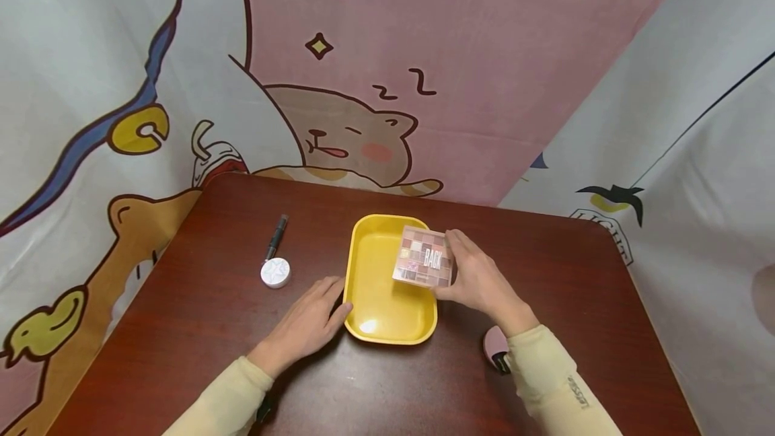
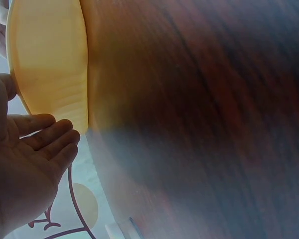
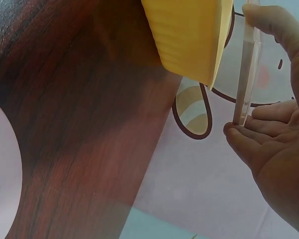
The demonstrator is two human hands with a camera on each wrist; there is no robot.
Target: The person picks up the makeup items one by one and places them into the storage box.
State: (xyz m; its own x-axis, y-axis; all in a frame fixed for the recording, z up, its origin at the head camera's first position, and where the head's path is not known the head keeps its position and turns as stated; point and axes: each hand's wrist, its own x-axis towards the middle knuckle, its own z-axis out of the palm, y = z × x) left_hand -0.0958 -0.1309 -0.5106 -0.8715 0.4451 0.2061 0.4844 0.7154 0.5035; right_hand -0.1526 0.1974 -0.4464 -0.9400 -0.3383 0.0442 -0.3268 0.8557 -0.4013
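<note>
A flat square makeup palette (image 1: 418, 256) with many shade squares and the word "BACK" is in my right hand (image 1: 481, 279). The thumb and fingertips pinch it by its edges, above the right side of a yellow tray (image 1: 349, 268). In the right wrist view the palette (image 3: 245, 74) appears edge-on, apart from the tray's outer wall (image 3: 189, 40). My left hand (image 1: 309, 320) lies at the tray's left side, with its fingers fairly straight. The left wrist view has that hand (image 2: 30, 164) palm toward the camera, thumb near the tray's rim.
Left of the tray, a white round case (image 1: 276, 273) lies by a slim black tube (image 1: 276, 237) on the brown table (image 1: 200, 328). A pink and black rounded item (image 1: 496, 347) sits near my right wrist, partly covered by the sleeve. Printed cloth (image 1: 484, 52) hangs behind the table.
</note>
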